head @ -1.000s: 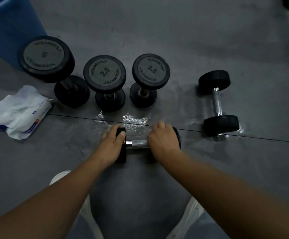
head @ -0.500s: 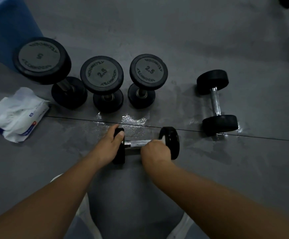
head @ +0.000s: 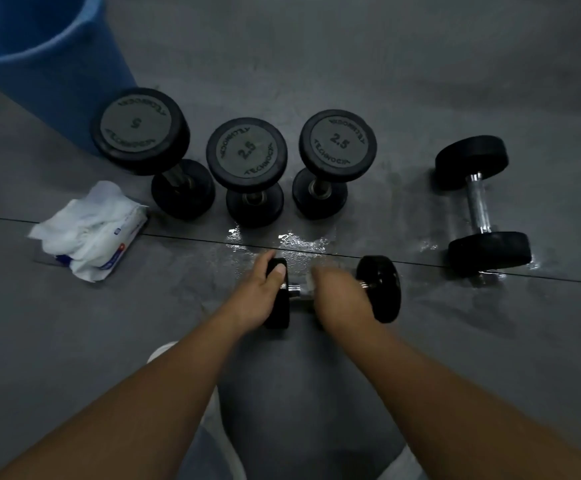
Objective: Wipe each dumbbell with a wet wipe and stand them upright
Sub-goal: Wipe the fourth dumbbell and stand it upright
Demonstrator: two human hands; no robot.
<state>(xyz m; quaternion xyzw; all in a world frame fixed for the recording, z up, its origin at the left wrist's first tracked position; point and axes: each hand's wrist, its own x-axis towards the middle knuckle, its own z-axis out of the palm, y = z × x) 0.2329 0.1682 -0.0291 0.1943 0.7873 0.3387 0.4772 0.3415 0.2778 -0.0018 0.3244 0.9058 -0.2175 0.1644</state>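
Left hand (head: 263, 292) reaches forward, fingers and thumb clamped over the left head of the dumbbell (head: 381, 289). Right hand (head: 341, 299), blurred, curls round the handle with a wipe (head: 311, 281) peeking out. The dumbbell lies on the floor (head: 74, 341) at centre, long axis 9 to 3 o'clock. Upright dumbbells (head: 247, 150) stand at 12; a second dumbbell (head: 477, 202) lies at 2, axis 12 to 6; pack (head: 91, 230) at 10.

3 upright dumbbells (head: 140, 129) (head: 246, 152) (head: 337, 143), 2 lying dumbbells (head: 477, 199) (head: 381, 289); 1 wipes pk (head: 91, 230); 1 blue bucket (head: 40, 64); 2 hands (head: 258, 296) (head: 342, 301); prob. 1 loose wipe (head: 311, 283), too blurred to be sure.
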